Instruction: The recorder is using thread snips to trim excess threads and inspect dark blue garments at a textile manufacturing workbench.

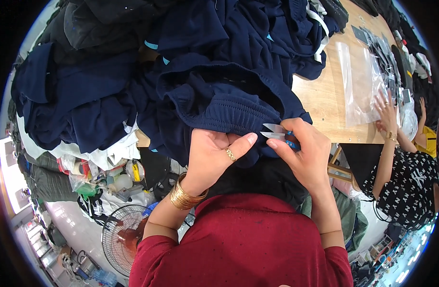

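Navy trousers or shorts with a gathered elastic waistband (231, 114) lie in front of me, the waist opening facing up. My left hand (210, 155) is closed on the near edge of that waistband, thumb on top and fingers partly hidden under the cloth. In my right hand (306, 150) is a pair of thread snips (274, 131) with blue handles. The blades point left, slightly parted, beside the waistband's edge and close to my left thumb. Whether they touch a thread is too small to tell.
Piles of navy garments (81, 86) cover the left and far side of the wooden table (324, 100). Clear plastic bags (358, 81) lie at the right, where a co-worker's hands (387, 112) reach in. A standing fan (121, 237) is at the lower left.
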`<state>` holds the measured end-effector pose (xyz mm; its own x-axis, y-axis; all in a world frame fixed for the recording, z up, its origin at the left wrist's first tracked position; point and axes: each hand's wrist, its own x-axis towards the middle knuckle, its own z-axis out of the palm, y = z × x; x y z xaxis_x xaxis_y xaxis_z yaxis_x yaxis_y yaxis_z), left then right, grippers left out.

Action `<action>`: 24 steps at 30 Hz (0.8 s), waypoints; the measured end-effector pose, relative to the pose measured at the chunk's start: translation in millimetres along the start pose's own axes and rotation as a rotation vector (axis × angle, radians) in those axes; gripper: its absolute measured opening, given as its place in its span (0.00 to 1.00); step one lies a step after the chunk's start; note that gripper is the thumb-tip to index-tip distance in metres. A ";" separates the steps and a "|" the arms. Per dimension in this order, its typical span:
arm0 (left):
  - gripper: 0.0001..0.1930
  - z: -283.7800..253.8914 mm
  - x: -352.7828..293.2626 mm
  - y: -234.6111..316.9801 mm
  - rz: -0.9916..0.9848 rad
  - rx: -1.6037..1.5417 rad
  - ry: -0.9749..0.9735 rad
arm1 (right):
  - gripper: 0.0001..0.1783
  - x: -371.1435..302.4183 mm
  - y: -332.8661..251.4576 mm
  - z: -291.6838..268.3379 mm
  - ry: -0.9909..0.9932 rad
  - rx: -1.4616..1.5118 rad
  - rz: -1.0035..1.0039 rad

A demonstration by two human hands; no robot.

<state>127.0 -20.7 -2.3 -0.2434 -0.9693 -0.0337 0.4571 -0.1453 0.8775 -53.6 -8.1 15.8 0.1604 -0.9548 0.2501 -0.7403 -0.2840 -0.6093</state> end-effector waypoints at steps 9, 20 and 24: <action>0.16 -0.2 -0.4 0.1 0.006 0.023 -0.008 | 0.17 3.2 -3.8 3.7 0.031 -0.101 -0.102; 0.19 -4.7 -0.3 -0.2 -0.031 -0.042 -0.035 | 0.12 -0.5 -0.7 -2.4 0.073 0.222 0.185; 0.20 -5.3 -1.3 -4.1 -0.058 -0.072 0.013 | 0.16 -3.2 13.8 -1.5 0.115 0.662 0.343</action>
<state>130.0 -19.9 -8.4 -0.2598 -0.9615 -0.0899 0.5030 -0.2142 0.8373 -65.2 -8.8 7.7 -0.1042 -0.9944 0.0201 -0.1842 -0.0006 -0.9829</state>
